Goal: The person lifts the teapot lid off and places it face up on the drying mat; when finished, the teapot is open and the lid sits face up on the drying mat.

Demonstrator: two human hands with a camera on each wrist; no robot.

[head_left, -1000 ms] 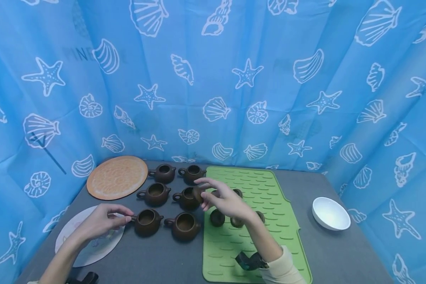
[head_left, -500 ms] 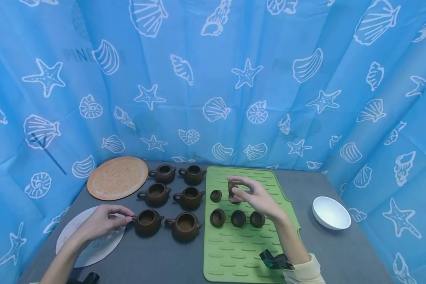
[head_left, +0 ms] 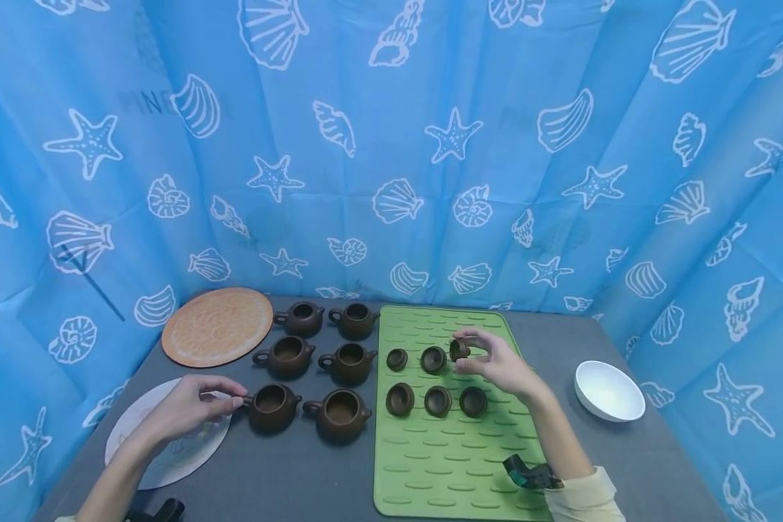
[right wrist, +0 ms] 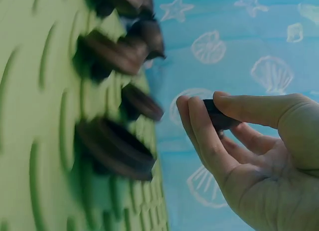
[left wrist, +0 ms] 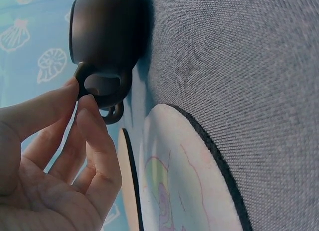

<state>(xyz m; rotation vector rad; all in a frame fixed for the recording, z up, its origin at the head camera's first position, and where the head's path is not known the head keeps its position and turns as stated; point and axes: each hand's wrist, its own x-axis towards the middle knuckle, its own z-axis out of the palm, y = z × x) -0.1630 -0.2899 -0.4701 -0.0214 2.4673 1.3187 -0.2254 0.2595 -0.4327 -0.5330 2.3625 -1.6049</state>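
Note:
My left hand (head_left: 192, 406) pinches the handle (left wrist: 102, 86) of a small dark brown teapot (head_left: 272, 409), which stands lidless on the grey tabletop in the front row. Over the right part of the green mat (head_left: 431, 471), my right hand (head_left: 499, 366) holds a small brown teapot lid (head_left: 459, 350) between thumb and fingers. That lid (right wrist: 217, 114) is partly covered by the fingers in the right wrist view. Several more lids, such as the one (head_left: 433, 359) just left of the held lid, lie on the mat with their hollow undersides up.
Several other lidless teapots, including a front right one (head_left: 339, 417), stand in rows left of the mat. A white bowl (head_left: 609, 392) sits at the right. At the left lie an orange round mat (head_left: 215, 326) and a pale round mat (head_left: 189, 453). A blue curtain (head_left: 391, 145) hangs behind.
My right hand has moved right with the lid, from beside the middle right teapot to the right side of the green mat. My left hand stays on the teapot handle.

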